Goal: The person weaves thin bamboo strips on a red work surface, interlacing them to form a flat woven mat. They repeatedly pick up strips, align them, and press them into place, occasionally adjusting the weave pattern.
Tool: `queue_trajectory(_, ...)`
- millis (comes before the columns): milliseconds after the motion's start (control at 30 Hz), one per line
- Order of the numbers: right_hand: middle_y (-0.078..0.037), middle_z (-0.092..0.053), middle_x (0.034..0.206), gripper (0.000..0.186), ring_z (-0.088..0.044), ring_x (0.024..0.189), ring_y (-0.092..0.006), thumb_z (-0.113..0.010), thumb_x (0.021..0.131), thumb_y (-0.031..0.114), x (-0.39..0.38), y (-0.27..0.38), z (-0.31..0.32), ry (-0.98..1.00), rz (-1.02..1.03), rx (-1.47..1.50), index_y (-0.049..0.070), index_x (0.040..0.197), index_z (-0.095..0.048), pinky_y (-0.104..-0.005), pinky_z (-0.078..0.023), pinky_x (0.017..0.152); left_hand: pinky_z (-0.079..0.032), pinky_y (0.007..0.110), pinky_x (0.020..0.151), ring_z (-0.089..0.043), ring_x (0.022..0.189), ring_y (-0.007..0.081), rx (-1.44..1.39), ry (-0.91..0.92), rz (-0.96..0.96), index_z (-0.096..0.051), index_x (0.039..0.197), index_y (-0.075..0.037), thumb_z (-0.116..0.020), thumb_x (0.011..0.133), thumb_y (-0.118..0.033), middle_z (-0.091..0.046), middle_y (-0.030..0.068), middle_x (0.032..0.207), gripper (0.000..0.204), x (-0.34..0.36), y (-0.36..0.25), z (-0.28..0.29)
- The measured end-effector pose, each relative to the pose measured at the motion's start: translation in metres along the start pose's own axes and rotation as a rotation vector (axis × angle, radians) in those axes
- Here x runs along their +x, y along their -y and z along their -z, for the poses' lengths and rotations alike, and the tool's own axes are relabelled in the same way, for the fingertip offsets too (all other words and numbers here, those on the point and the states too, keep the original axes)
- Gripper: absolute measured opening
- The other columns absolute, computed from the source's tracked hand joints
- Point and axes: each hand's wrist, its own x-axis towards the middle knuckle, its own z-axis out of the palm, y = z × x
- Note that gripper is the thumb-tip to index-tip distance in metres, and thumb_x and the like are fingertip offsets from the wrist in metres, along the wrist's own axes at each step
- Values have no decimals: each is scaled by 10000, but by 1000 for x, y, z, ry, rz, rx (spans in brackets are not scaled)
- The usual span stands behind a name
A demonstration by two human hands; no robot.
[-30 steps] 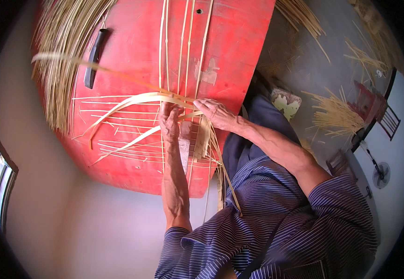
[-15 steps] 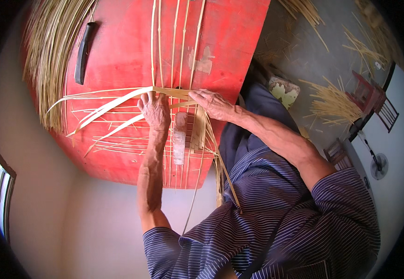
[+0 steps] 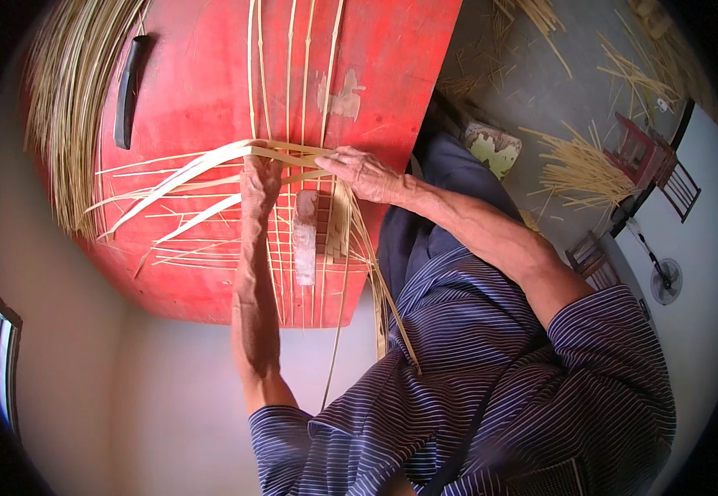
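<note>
Looks like mid-weave: pale strip (image 3: 210, 157) bowed crosswise at the lengthwise strips (image 3: 289, 74) on the red desk (image 3: 193, 91). Left hand (image 3: 260, 175): forearm near vertical, fingers curled closed on the strip at its bend. Right hand (image 3: 366, 175): palm down, fingers together at the strip's right end; pinching or just pressing, can't tell. Next move probably calls for even tension.

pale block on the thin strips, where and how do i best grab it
Probably across the middle of the block, from above, pinching its two long sides: it lies long and narrow on the thin strips, its top uncovered.
</note>
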Motion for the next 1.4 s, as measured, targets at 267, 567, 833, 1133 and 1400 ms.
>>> queue_trajectory(267,-162,-619,1019,420,-584,954,-342,-564,843,-13,8,6,11,81,5,-65,-10,1262,-527,-427,-491,843,-464,352,958,-600,1051,199,-544,-361,41,-488,1235,7,-516,940,-13,-623,112,1117,298,3,-16,-34)
queue_trajectory(567,-163,-623,1002,408,-578,940,-360,-557,829,-26,13,11,24,129,-7,-53,10,1234,-538,-438,-482,836,-421,371,1012,-549,1140,222,-826,-272,116,-529,1280,62,-533,816,-18,-596,137,1215,470,10,-26,-20)
queue_trajectory(833,-192,-629,1112,452,-576,1009,-373,-528,808,-61,13,15,23,122,-43,-24,-1,1257,-520,-430,-483,863,-487,379,838,-577,968,293,226,-705,-100,-571,1105,53,-493,789,24,-564,191,1098,327,4,-30,-24)
queue_trajectory(1133,-201,-615,1144,448,-579,1018,-368,-552,784,-65,11,16,18,25,-16,-1,-6,1226,-517,-437,-477,884,-564,400,826,-642,930,291,-973,-808,425,-520,1149,98,-552,828,23,-573,185,1054,331,2,-20,-35)
queue_trajectory(1400,-177,-632,1085,423,-583,952,-368,-571,804,-35,14,15,20,114,-32,-58,-3,1224,-535,-432,-487,848,-498,343,807,-579,893,178,-1079,-417,388,-468,1314,-8,-660,861,-97,-586,101,1057,500,14,-16,-41)
